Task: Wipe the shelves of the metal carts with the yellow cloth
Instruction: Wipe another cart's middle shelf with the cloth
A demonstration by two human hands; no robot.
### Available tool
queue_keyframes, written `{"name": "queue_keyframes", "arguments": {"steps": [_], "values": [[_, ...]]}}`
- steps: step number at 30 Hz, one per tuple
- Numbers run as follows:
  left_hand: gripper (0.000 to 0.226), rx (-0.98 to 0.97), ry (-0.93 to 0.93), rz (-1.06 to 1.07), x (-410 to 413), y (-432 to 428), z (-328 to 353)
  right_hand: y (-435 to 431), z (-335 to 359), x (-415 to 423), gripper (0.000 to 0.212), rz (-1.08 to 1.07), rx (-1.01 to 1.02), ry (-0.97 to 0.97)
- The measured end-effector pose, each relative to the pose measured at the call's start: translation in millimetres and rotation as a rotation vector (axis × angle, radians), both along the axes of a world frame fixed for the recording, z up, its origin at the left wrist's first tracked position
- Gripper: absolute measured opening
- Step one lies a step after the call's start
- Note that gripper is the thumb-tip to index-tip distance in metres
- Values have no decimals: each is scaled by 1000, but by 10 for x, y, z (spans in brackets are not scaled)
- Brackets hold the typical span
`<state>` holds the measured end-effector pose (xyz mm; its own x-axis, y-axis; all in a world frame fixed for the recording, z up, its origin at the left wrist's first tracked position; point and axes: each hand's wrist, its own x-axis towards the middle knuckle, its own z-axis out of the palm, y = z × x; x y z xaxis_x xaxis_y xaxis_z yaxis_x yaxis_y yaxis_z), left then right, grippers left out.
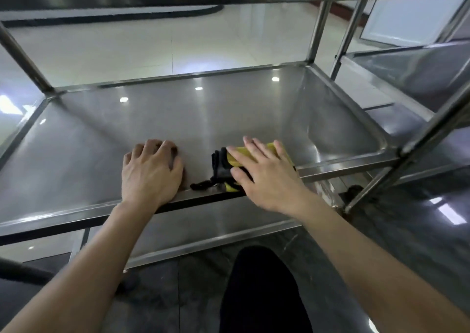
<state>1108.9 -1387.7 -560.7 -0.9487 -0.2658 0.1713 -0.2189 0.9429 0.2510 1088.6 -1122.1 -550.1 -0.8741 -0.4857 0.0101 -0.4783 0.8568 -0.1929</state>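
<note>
Pressing the yellow cloth point(243, 155), right hand point(264, 177) rests on shelf point(203, 119).

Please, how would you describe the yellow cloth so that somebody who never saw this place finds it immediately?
Look at the steel cart's middle shelf, near its front rim. The yellow cloth lies there under the flat right hand. It is the only bright yellow thing on the grey metal, with something black at its left edge.
</note>
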Motion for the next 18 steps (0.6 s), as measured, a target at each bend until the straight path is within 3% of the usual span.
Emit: {"name": "queue_keyframes", "arguments": {"steps": [4,7,12,15,18], "values": [[59,54,-22,30,-106,449,116,537,48,198,74,-73,6,-2],[52,-15,35,-76,-46,779,-3,377,101,-687,85,-104,46,-37],[44,-73,57,-64,-88,720,-91,-85,203,-2375,87,-227,94,-60],[42,-58,62,-74,-112,704,-91,-226,239,-2302,88,-219,139,-60],[40,-36,45,-74,-92,700,-74,13,179,-1550,88,-108,112,-73]]}}
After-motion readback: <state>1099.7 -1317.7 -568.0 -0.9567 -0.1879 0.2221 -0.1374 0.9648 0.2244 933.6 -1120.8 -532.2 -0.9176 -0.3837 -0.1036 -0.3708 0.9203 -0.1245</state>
